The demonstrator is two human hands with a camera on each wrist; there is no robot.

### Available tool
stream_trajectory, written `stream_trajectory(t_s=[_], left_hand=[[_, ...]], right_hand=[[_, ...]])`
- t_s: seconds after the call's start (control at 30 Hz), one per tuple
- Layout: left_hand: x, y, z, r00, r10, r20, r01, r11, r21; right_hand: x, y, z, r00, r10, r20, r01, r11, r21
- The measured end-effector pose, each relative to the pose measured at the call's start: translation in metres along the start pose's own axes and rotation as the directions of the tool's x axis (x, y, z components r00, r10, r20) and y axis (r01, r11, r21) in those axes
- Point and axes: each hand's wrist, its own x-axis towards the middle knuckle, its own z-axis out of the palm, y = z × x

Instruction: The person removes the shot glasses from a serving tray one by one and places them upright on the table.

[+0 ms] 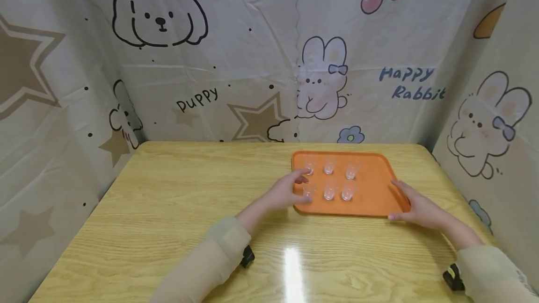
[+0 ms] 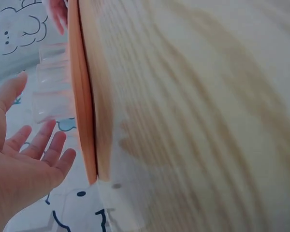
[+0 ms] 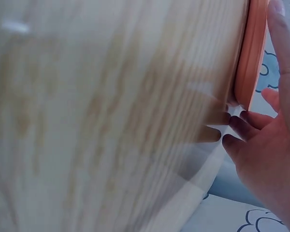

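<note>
An orange tray (image 1: 375,183) lies toward the back right of the table. On its left and middle parts stand several small clear glasses (image 1: 329,193) in two rows of three. My left hand (image 1: 290,191) reaches over the tray's left end, fingers and thumb spread beside the leftmost glasses. In the left wrist view, the left hand (image 2: 29,154) is open with nothing between thumb and fingers. My right hand (image 1: 421,207) is at the tray's right end, thumb and fingers apart around the rim. In the right wrist view, its fingertips (image 3: 234,140) are low, near the tray's corner; contact is unclear.
The wooden table (image 1: 202,191) spreads out left of and in front of the tray. A patterned curtain (image 1: 236,60) hangs behind the table and along both sides. A bright light reflection lies on the tabletop near the front.
</note>
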Motion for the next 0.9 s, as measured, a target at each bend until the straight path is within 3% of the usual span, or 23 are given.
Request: stream_trajectory(t_s=[0.23,0.53,0.73,0.9], left_hand=[[0.005,-0.001,0.008,0.999,-0.038,-0.013,0.038,0.999,0.000],[0.007,0.002,0.009,0.995,-0.086,-0.048,0.087,0.996,0.019],[0.008,0.001,0.010,0.994,-0.088,-0.058,0.091,0.995,0.046],[0.007,-0.001,0.009,0.994,-0.085,-0.068,0.087,0.995,0.038]], right_hand=[[0.008,0.007,0.002,0.999,0.018,-0.029,-0.019,0.998,-0.056],[0.008,0.006,0.000,1.000,-0.026,-0.011,0.025,0.996,-0.080],[0.011,0.009,0.000,1.000,-0.017,-0.006,0.017,0.995,-0.101],[0.010,0.012,0.001,0.998,-0.055,-0.023,0.052,0.992,-0.111]])
